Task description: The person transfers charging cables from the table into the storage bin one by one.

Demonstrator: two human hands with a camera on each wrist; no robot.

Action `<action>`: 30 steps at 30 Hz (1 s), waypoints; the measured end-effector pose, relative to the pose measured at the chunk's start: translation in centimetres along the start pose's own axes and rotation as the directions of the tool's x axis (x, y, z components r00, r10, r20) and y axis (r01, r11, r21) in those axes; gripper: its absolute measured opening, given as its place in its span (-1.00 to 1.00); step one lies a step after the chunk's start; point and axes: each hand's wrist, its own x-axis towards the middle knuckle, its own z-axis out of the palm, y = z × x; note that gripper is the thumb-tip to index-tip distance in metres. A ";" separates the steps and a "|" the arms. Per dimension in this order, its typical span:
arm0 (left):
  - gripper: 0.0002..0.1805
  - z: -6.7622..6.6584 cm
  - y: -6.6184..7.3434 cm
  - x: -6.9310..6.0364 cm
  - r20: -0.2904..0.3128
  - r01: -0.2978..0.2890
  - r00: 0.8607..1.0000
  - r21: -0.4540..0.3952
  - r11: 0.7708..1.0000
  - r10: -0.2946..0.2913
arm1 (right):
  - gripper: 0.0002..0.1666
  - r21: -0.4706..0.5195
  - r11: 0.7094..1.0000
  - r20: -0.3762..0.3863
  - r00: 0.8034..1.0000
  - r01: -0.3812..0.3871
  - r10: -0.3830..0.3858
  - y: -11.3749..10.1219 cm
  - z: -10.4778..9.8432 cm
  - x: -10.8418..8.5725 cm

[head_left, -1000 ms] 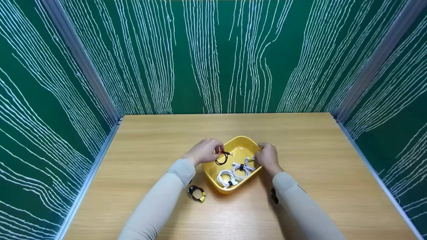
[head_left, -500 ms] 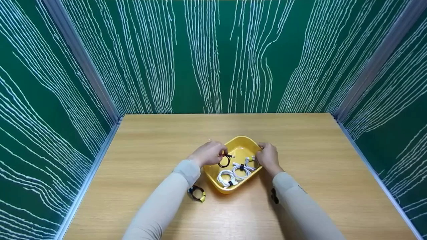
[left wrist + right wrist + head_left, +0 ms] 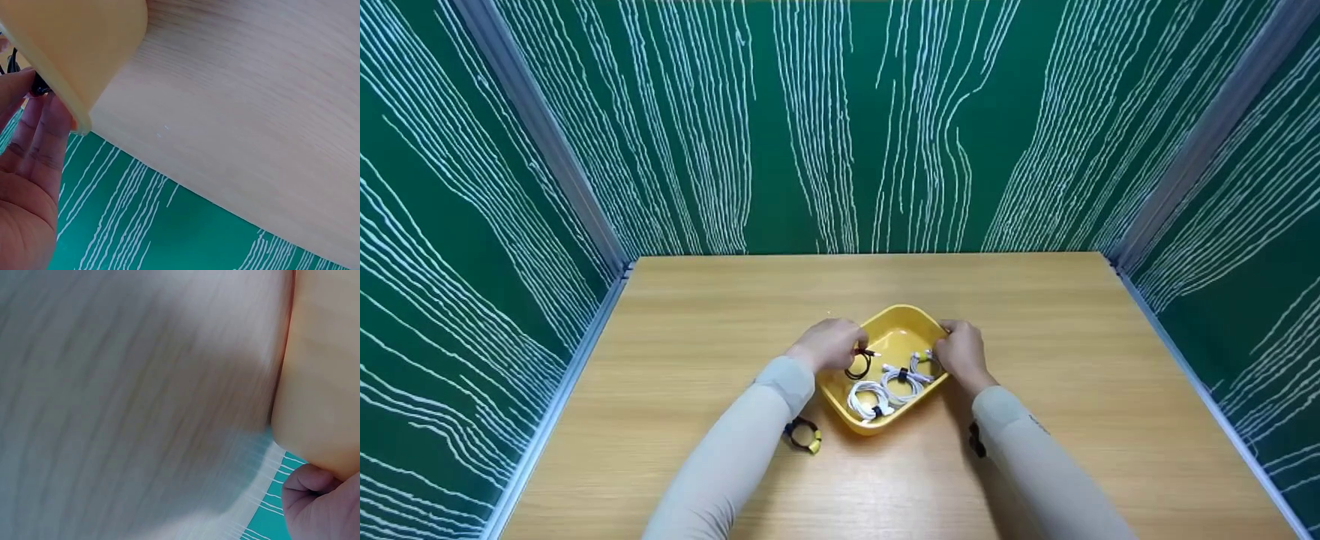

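Note:
In the head view a yellow bin (image 3: 840,405) stands on the table. My left hand (image 3: 831,345) reaches over its left rim and pinches a coiled black cable (image 3: 858,373) inside the bin. The left wrist view shows thumb and fingers (image 3: 48,124) on a black part of that cable, close to the rim. My right hand (image 3: 962,352) grips the bin's right rim; in the right wrist view its fingers (image 3: 308,479) curl at the bin's edge. White coiled cables (image 3: 868,401) lie in the front of the bin, one tied with a black strap.
A black coiled cable with yellow ties (image 3: 805,436) lies on the wooden table (image 3: 720,300), left of the bin and partly behind the left forearm. A dark object (image 3: 976,440) shows beside the right forearm. Green walls with white lines (image 3: 795,150) surround the table.
My left hand has moved slightly right and down with the black cable, which sits lower in the bin. The right hand and the bin have stayed in place.

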 end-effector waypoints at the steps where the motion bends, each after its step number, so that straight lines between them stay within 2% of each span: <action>1: -0.74 0.0 0.0 0.1 0.000 -0.002 1.000 0.011 1.000 0.002 | -0.52 0.002 1.000 -0.001 1.000 0.000 0.000 0.0 0.0 0.0; 8: -0.75 0.3 0.1 0.6 0.041 0.004 0.999 0.071 0.997 -0.007 | -0.59 0.007 1.000 0.002 1.000 -0.003 0.003 -0.2 0.0 0.0; 16: -0.79 1.2 0.2 0.7 0.061 0.018 0.998 0.072 0.997 -0.023 | -0.74 0.007 1.000 -0.001 1.000 0.010 -0.010 -0.1 0.2 0.0; 24: -0.76 1.3 0.2 0.7 0.102 0.058 0.993 0.011 0.998 -0.059 | -0.66 -0.010 1.000 -0.012 1.000 0.019 -0.019 -0.2 0.1 0.0; 30: -0.71 0.7 0.3 0.5 0.158 0.094 0.984 -0.080 0.992 -0.080 | -0.57 -0.029 0.999 0.002 1.000 -0.018 0.019 -0.1 0.0 0.1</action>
